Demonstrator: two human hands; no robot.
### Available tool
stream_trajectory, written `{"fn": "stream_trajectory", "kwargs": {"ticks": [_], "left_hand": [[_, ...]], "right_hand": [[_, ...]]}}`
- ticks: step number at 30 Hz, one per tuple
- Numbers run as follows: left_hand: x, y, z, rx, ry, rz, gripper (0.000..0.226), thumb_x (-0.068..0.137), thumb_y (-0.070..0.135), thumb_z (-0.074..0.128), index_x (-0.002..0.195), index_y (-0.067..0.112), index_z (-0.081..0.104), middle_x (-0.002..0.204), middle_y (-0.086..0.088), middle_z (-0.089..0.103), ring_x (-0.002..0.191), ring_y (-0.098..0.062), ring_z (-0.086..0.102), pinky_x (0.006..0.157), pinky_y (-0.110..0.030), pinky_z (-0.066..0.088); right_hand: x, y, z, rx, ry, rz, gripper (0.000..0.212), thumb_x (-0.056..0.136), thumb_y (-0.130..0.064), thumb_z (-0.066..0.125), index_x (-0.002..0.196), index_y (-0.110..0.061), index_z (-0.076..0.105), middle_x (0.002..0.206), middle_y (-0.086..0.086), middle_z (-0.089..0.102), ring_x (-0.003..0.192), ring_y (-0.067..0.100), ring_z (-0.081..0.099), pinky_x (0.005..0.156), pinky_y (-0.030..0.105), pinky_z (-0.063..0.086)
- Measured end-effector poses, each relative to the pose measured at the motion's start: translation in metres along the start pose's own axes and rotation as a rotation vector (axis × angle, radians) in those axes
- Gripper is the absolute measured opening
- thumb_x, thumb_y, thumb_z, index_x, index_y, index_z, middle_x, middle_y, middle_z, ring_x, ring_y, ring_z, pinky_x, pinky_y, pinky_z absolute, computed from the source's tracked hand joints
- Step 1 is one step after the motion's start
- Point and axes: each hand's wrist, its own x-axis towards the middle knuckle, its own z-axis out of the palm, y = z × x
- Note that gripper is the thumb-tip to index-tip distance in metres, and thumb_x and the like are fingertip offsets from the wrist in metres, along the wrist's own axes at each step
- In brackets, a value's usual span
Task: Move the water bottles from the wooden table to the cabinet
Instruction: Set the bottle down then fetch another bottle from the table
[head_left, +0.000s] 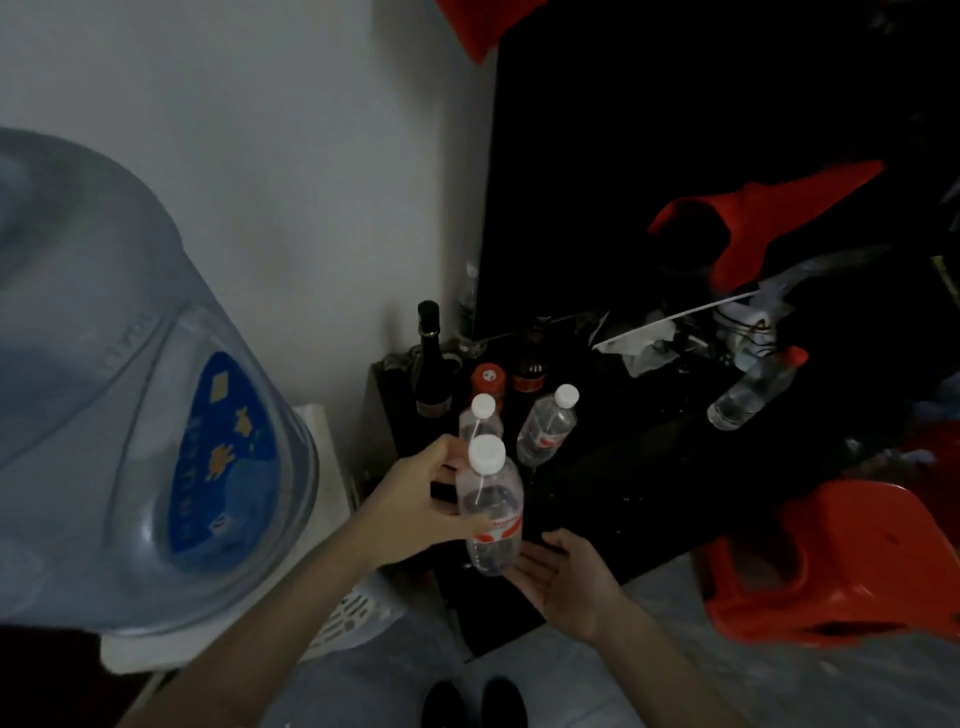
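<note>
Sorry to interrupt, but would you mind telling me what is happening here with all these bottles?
A person's left hand holds a clear water bottle with a white cap over the edge of a dark surface. The right hand waits open just below the bottle. Two more capped water bottles stand behind it, beside a dark glass bottle.

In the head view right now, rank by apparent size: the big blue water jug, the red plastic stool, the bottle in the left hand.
1. Blue water jug, though nearness inflates it.
2. Red plastic stool.
3. Bottle gripped by the left hand.
</note>
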Motion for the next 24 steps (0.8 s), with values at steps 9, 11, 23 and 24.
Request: {"fn": "stream_trajectory", "kwargs": {"ticks": [9,11,23,24], "left_hand": [[0.029,-0.054,0.044,-0.030,0.171,-0.064,0.061,0.074,0.021,0.092,0.124,0.028,0.058,0.120,0.019,0.068,0.116,-0.001,0.065,0.087,-0.013,0.054],[0.034,-0.065,0.053,-0.034,0.211,-0.074,0.061,0.075,0.018,0.092,0.125,0.022,0.058,0.123,0.016,0.067,0.120,-0.003,0.063,0.091,-0.014,0.052],[0.049,-0.097,0.082,0.146,0.176,-0.067,0.054,0.077,0.002,0.083,0.123,0.012,0.056,0.125,0.001,0.064,0.120,-0.010,0.062,0.101,-0.030,0.055],[0.049,-0.097,0.084,0.152,0.167,-0.074,0.054,0.077,0.003,0.083,0.123,0.012,0.055,0.124,0.001,0.064,0.119,-0.010,0.062,0.101,-0.034,0.055]], "right_hand": [[0.085,-0.032,-0.010,-0.072,0.043,0.028,0.021,0.099,-0.014,0.047,0.104,0.003,0.058,0.117,0.021,0.056,0.116,0.034,0.053,0.103,0.044,0.045],[0.099,-0.037,-0.013,-0.057,0.046,0.016,0.024,0.100,-0.013,0.044,0.108,0.005,0.056,0.113,0.022,0.057,0.118,0.034,0.052,0.103,0.043,0.043],[0.116,-0.046,-0.026,-0.111,0.021,-0.003,0.021,0.098,-0.013,0.044,0.095,0.001,0.059,0.115,0.019,0.058,0.105,0.030,0.057,0.098,0.040,0.042],[0.115,-0.048,-0.027,-0.125,0.019,0.009,0.021,0.098,-0.014,0.045,0.100,0.001,0.059,0.120,0.019,0.057,0.108,0.030,0.056,0.099,0.041,0.042]]}}
